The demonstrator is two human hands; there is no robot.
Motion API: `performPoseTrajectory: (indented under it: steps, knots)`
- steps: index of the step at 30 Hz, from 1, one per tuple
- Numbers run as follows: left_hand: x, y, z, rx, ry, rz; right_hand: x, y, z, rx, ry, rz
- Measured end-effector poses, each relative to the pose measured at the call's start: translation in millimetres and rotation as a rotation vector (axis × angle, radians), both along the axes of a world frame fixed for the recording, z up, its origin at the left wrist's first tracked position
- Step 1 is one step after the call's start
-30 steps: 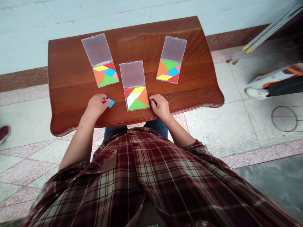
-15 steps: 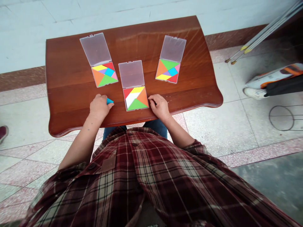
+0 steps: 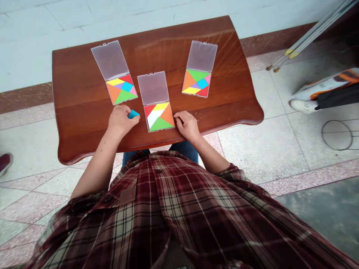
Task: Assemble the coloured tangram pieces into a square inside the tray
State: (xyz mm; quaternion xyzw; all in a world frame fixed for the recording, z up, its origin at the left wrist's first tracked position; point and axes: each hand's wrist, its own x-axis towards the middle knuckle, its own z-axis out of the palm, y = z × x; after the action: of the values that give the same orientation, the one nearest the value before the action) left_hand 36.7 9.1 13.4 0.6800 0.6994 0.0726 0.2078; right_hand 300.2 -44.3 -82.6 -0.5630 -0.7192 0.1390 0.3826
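Observation:
My left hand (image 3: 122, 120) pinches a blue piece (image 3: 134, 114) between thumb and fingers, left of the middle case. That middle case (image 3: 159, 117) lies open, holding red, yellow, orange and green pieces around a white gap. At its right edge rests my right hand (image 3: 187, 125), fingers curled; whether they hold anything is hidden. Two more open cases with coloured pieces lie farther back, the left case (image 3: 122, 89) and the right case (image 3: 196, 83). Their clear lids are folded back, away from me.
The brown wooden table (image 3: 81, 112) has a curved front edge and stands by a pale wall. Crutches (image 3: 305, 35), a person's shoe (image 3: 304, 105) and a wire ring (image 3: 336, 135) are on the right. Another shoe (image 3: 5, 163) shows at far left.
My left hand has moved slightly up and toward the middle case, and more of the blue piece shows. My right hand keeps its place by the case. The view has shifted a little.

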Motion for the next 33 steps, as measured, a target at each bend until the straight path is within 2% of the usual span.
performPoseTrajectory:
  steps: [2,6,11,16,22,28,33]
  knots:
    - [18.1,1.7,0.7,0.008,-0.036,-0.059,0.1,0.2,0.1,-0.003,0.001,0.003]
    - [54.7,4.9,-3.3,-0.084,0.04,-0.122,0.2,0.3,-1.0,-0.014,0.011,0.022]
    - [74.5,4.7,-9.1,-0.143,0.161,-0.125,-0.5,0.0,-2.1,-0.001,0.019,0.022]
    - [70.7,4.0,-8.9,-0.156,0.185,-0.116,-1.2,-0.3,-1.2,0.007,0.044,0.029]
    - [45.1,11.7,-9.8,-0.019,0.142,-0.112,-1.0,-1.0,-0.3,0.002,0.041,0.03]
    - [42.3,13.7,-14.0,-0.064,0.098,-0.324,-0.4,-1.2,0.2,-0.014,0.034,0.03]
    - [44.8,13.7,-21.5,-0.059,0.067,-0.383,-0.4,-1.2,1.3,-0.025,0.023,0.023]
